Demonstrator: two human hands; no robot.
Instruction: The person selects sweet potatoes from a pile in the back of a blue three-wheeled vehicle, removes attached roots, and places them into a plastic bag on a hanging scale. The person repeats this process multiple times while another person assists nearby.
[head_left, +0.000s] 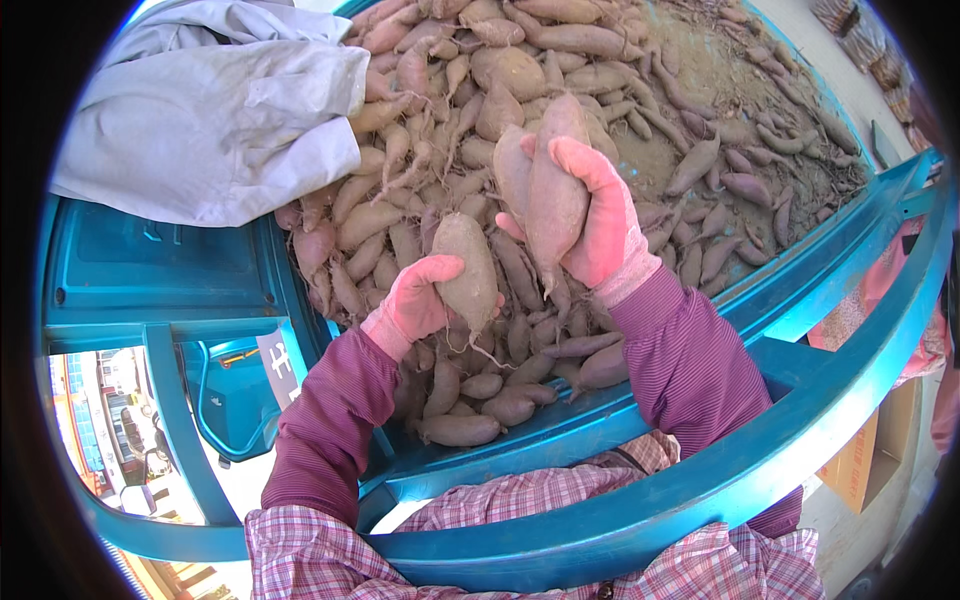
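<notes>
My left hand (421, 298), in a pink work glove, grips one plump, dusty sweet potato (466, 270) with a thin root trailing from its lower tip. My right hand (596, 217), gloved the same way, holds two sweet potatoes side by side: a reddish, pointed one (556, 191) in front and a paler one (514, 169) partly hidden behind it. Both hands are raised over a big heap of sweet potatoes (405, 217) in a blue metal truck bed (592, 435). The fingers of my left hand are mostly hidden behind its sweet potato.
A curved blue metal rail (675, 502) crosses in front of my body, under my arms. Grey cloth clothing (210, 135) lies over the bed's left side. Small roots and loose soil (697, 60) cover the right part. A cardboard box (870, 450) stands on the ground at right.
</notes>
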